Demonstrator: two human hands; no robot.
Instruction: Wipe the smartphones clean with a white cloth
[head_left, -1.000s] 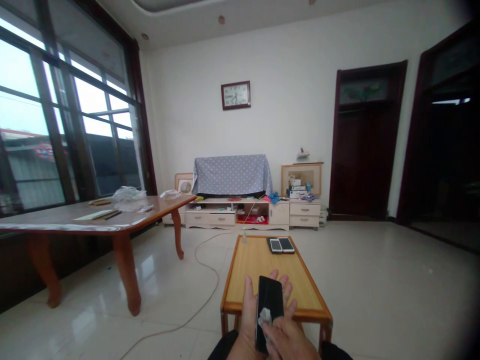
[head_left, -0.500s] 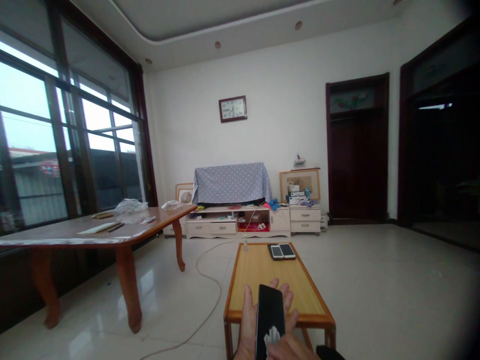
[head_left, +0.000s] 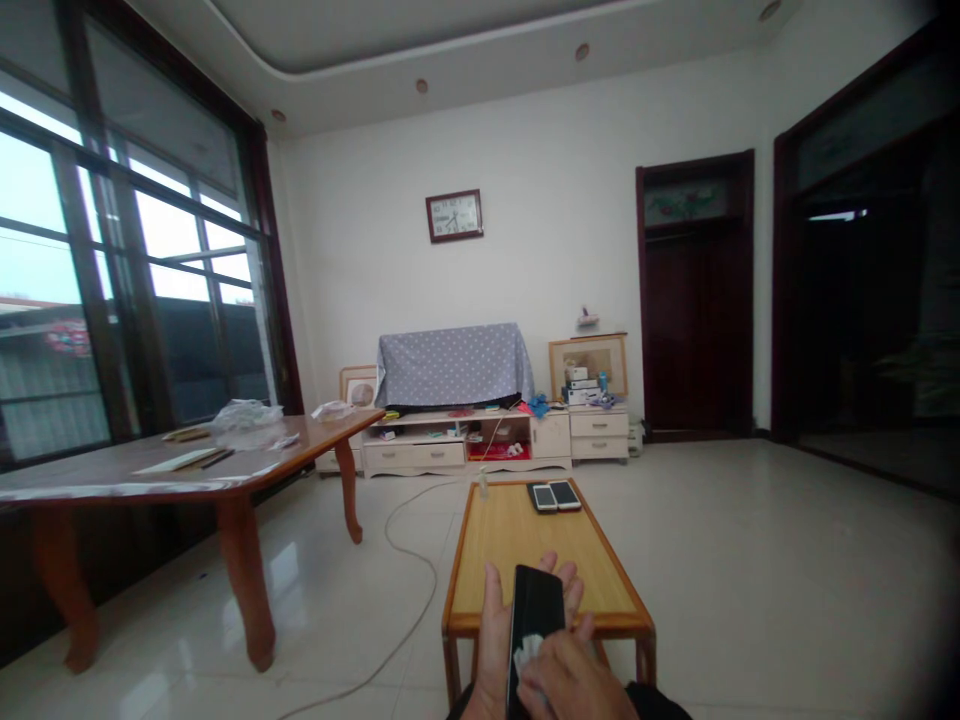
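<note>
A black phone (head_left: 538,598) is resting on the upturned palm of the left hand (head_left: 493,645), its long side slanting only slightly and its dark face turning upward. That hand is lying nearly flat beneath it, the thumb standing away on one side and the fingertips showing past the other. The right hand (head_left: 574,675) is bending its fingers around a crumpled white wipe (head_left: 527,650) and pressing it on the lower part of the phone; its own fingers are partly hiding the wipe. Both hands are staying in front of the near edge of the wooden counter (head_left: 495,540), overlapping that edge in view.

Near the counter's far right corner, a white-framed phone (head_left: 544,498) and a dark-screened phone (head_left: 566,495) are lying side by side, screens facing up. At the far left corner a small clear bottle (head_left: 483,484) is standing upright.

Beyond the counter's left edge, a thin cable (head_left: 412,553) is curving across the floor. Farther left, a larger table (head_left: 300,455) is carrying clear plastic bags (head_left: 247,415). Against the back wall, a pale cabinet (head_left: 416,457) is standing beneath a grey dotted cloth (head_left: 454,367), which is draping over something wide, and a framed clock (head_left: 454,216) is hanging above.
</note>
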